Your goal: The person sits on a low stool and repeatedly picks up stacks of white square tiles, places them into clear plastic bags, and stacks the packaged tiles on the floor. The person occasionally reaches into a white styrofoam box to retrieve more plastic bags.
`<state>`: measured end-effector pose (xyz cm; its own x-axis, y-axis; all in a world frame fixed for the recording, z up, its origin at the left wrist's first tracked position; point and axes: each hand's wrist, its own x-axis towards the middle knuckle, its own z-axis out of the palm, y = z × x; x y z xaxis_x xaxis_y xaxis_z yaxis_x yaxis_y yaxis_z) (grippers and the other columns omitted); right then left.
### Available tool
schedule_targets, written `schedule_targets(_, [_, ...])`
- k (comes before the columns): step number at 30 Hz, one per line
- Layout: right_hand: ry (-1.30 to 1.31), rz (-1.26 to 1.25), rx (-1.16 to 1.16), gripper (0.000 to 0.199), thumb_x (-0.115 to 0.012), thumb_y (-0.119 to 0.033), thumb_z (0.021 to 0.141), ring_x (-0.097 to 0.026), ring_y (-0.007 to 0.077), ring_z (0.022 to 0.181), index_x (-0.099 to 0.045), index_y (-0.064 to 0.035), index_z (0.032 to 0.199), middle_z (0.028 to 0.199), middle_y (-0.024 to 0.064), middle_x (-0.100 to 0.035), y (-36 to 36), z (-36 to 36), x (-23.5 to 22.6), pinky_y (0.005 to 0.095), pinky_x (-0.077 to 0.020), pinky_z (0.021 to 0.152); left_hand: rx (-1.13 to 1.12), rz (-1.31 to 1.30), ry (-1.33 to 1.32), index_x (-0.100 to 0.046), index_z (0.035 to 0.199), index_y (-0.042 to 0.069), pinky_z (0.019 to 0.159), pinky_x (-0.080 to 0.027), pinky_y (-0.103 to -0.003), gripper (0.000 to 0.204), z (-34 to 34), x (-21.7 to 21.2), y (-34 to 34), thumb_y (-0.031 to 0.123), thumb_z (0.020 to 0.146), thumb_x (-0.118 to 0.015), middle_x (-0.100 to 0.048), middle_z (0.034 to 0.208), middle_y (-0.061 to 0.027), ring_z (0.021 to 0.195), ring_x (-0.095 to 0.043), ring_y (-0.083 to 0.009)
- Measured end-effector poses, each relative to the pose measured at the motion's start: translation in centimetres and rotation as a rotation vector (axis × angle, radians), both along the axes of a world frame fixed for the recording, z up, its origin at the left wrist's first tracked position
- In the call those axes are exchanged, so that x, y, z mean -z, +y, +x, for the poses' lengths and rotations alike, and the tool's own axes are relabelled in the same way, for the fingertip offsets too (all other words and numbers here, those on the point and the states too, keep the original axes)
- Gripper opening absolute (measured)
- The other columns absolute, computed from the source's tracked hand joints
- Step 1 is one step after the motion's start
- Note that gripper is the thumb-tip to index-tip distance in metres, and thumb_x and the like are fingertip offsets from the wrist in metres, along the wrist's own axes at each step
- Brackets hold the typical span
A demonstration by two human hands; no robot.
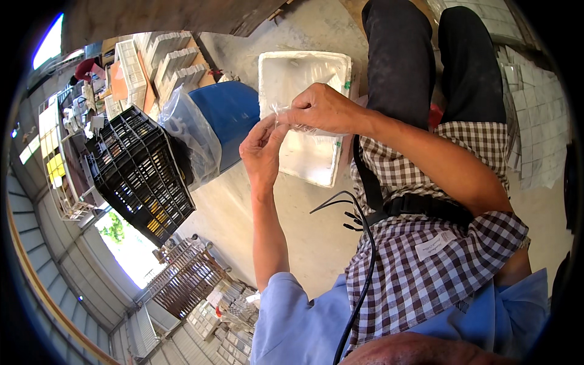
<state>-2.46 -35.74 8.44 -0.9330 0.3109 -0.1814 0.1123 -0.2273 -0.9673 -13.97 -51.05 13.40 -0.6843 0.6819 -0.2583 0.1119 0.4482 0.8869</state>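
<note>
My left hand [261, 152] and my right hand [319, 108] are raised together in front of me, both pinching a small clear plastic bag [298, 126] stretched between their fingertips. What is inside the bag is too small to tell. Just behind the hands lies a white foam box [274, 73] on the concrete floor. My legs in dark trousers [401, 61] and a checked apron [426, 255] fill the right side.
A black plastic crate [140, 173] stands to the left, with a clear bag [188, 131] and a blue drum [234, 112] beside it. White trays [173, 61] are stacked further back. Pale tile-like pieces [541, 128] lie at the right. A black cable [365, 243] hangs down my front.
</note>
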Motion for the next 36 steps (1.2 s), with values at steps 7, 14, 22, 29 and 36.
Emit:
schedule_targets(7, [-0.041,0.042,0.200,0.041,-0.062,-0.032,0.095,-0.060,0.0123,0.064,-0.070,0.0065,0.082,0.067,0.0088,-0.065,-0.2,-0.5,1.4,0.0284,-0.0485,0.061,-0.027,-0.003,0.153,-0.071,0.098,-0.005,0.075,-0.050,-0.022,0.013,-0.3,0.5,-0.4,0.004,0.089,-0.070,-0.073,0.089,-0.0069,0.082,-0.066,-0.0092])
schedule_targets(14, [0.000,-0.240,0.608,0.031,-0.066,-0.025,0.090,-0.063,0.0144,0.067,-0.070,0.0046,0.083,0.074,0.0082,-0.068,0.7,-0.9,2.8,0.0277,-0.0503,0.063,0.071,-0.273,0.755,-0.072,0.093,0.005,0.069,-0.053,-0.033,0.010,-2.7,5.1,-5.1,0.013,0.087,-0.069,-0.072,0.078,-0.0128,0.071,-0.069,-0.0236])
schedule_targets(22, [0.187,-0.392,0.832,0.027,-0.065,-0.020,0.091,-0.067,0.0160,0.080,-0.068,0.0070,0.091,0.084,0.0113,-0.072,1.7,-0.6,1.6,0.0273,-0.0516,0.076,0.319,-1.310,0.657,-0.071,0.090,0.009,0.079,-0.056,-0.046,0.018,-4.8,18.6,-16.0,0.018,0.084,-0.057,-0.072,0.097,-0.0176,0.092,-0.071,-0.0369])
schedule_targets(29, [0.311,-0.376,0.797,0.026,-0.062,-0.018,0.094,-0.070,0.0166,0.079,-0.067,0.0066,0.100,0.092,0.0134,-0.073,2.9,0.7,-0.4,0.0267,-0.0538,0.072,0.254,-1.502,0.337,-0.069,0.112,0.007,0.089,-0.054,-0.047,0.032,-2.6,21.7,-16.5,0.015,0.084,-0.055,-0.069,0.116,-0.0176,0.108,-0.067,-0.0359])
schedule_targets(36, [0.331,-0.302,0.495,0.023,-0.060,-0.015,0.095,-0.071,0.0147,0.075,-0.067,0.0043,0.105,0.098,0.0104,-0.072,3.3,1.5,-1.9,0.0235,-0.0514,0.060,0.150,-0.932,0.444,-0.062,0.123,0.002,0.094,-0.051,-0.044,0.038,-4.1,18.8,-13.3,0.013,0.087,-0.063,-0.062,0.129,-0.0206,0.114,-0.062,-0.0377])
